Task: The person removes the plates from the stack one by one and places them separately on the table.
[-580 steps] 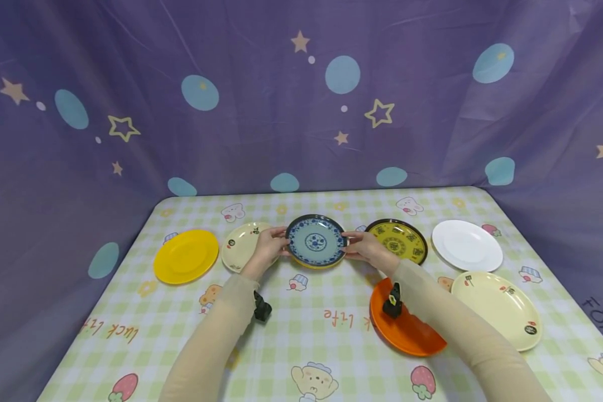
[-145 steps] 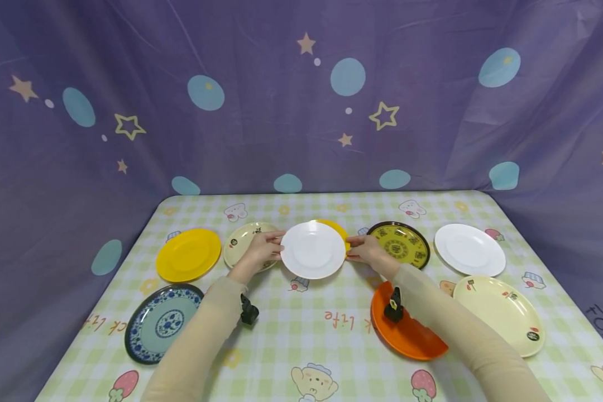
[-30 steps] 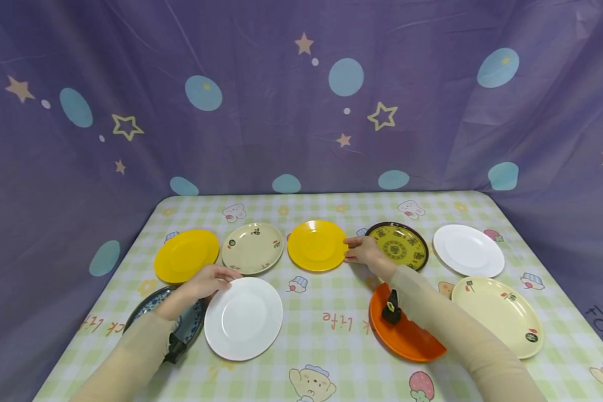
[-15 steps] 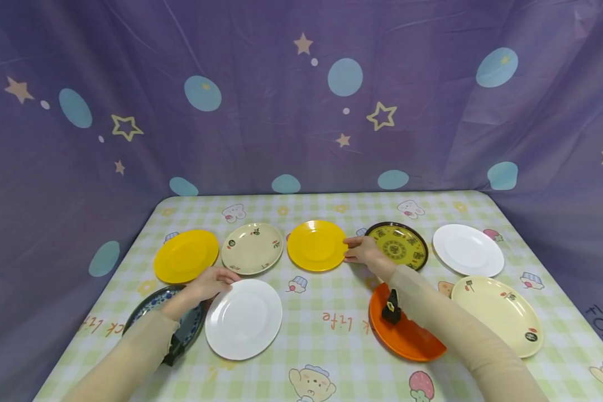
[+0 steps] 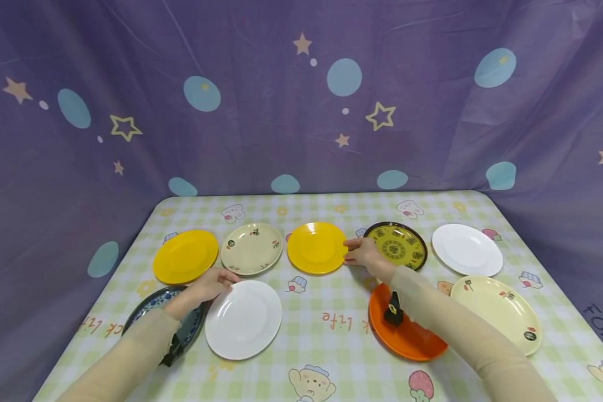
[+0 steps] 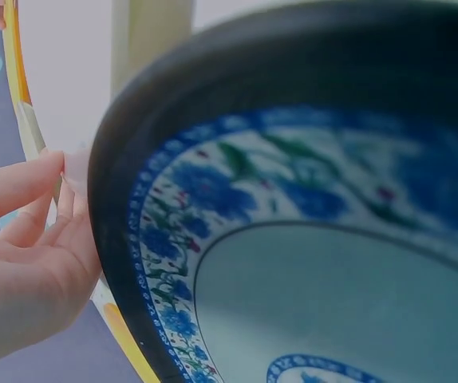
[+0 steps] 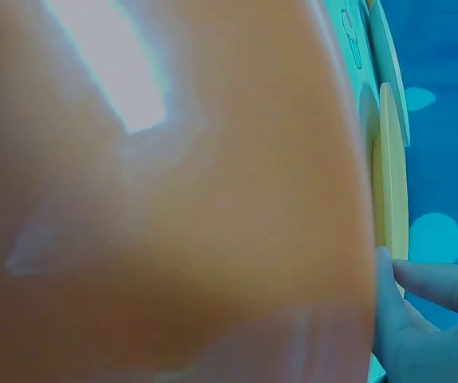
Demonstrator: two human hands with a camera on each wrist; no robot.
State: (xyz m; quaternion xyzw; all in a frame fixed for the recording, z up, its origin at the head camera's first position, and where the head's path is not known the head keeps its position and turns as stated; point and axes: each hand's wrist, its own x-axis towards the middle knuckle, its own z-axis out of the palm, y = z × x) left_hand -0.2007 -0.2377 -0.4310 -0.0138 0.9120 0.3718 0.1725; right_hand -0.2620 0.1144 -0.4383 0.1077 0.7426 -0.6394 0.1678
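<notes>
Left hand (image 5: 208,285) at far-left rim of white plate (image 5: 243,319), fingers loosely extended on edge, not curled round it; plate flat on worktop (image 5: 331,335), just right of blue plate (image 5: 153,310).

Right hand (image 5: 364,252) touches right rim of yellow plate (image 5: 316,248), fingertips on edge; whether they pinch it, cannot tell.

Judgement: plates stiff, light, glossy, likely slippery. Low rim leaves little purchase; best hold thumb over rim, fingers under, or two hands at opposite edges.

Orange plate (image 5: 407,335) under right forearm.
</notes>
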